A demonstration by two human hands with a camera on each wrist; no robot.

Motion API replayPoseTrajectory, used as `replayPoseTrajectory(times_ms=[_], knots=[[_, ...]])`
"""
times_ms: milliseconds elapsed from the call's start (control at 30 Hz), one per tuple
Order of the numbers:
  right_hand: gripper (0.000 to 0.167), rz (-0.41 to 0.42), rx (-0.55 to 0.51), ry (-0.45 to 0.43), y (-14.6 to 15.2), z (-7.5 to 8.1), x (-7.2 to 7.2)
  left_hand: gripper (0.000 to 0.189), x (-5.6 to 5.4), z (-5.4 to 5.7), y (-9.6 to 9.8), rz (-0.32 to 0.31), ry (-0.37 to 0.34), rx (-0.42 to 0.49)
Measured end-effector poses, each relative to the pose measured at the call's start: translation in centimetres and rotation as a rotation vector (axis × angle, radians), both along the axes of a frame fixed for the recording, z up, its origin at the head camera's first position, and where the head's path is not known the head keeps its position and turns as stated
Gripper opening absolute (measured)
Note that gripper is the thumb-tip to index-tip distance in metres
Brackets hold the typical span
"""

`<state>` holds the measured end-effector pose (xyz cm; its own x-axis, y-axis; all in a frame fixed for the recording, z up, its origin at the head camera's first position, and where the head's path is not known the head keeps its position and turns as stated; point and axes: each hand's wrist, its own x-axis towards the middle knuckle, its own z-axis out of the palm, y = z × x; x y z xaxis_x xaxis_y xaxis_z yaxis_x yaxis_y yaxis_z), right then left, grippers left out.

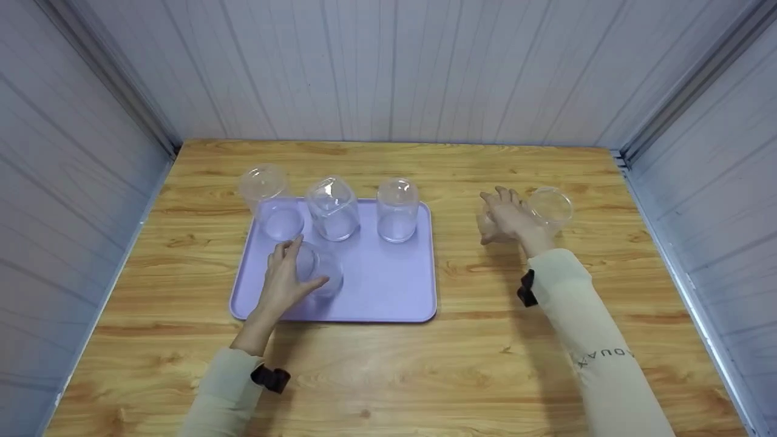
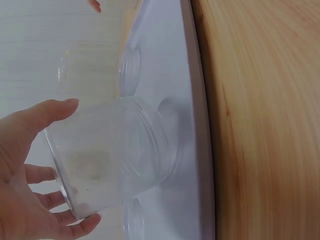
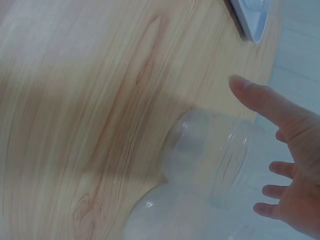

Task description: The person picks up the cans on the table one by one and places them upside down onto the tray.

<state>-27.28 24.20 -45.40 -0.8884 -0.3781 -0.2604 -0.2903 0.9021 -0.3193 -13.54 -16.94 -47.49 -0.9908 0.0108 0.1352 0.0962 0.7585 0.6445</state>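
Note:
On the front left part of a lavender tray (image 1: 388,297), my left hand (image 1: 282,276) holds a clear jar (image 2: 90,150) near its upper end. The thumb lies along one side and the fingers curl round the other. Whether its base fully touches the tray is hard to tell. To the right of the tray, my right hand (image 1: 510,215) reaches over another clear jar (image 3: 200,155) with thumb and fingers spread. The right wrist view shows a gap between the fingers and this jar. A second clear jar (image 1: 551,209) stands close beside it on the wooden table.
Along the tray's back edge stand three clear jars: a left one (image 1: 267,188), a middle one (image 1: 332,209) and a right one (image 1: 397,209). Pale panelled walls (image 1: 394,73) enclose the wooden table (image 1: 473,358) at the back and both sides.

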Motion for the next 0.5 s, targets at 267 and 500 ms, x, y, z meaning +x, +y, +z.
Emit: replayPoseTrajectory(times_ms=[267, 500], knots=[[0.099, -0.077, -0.021, -0.059, 0.5, -0.8, 0.0, 0.092, 0.2, 0.3, -1.3, 0.020, -0.061, -0.061], [0.098, -0.116, -0.100, -0.091, 0.7, -0.9, -0.1, 0.091, 0.1, 1.0, -2.1, 0.014, -0.074, -0.111]])
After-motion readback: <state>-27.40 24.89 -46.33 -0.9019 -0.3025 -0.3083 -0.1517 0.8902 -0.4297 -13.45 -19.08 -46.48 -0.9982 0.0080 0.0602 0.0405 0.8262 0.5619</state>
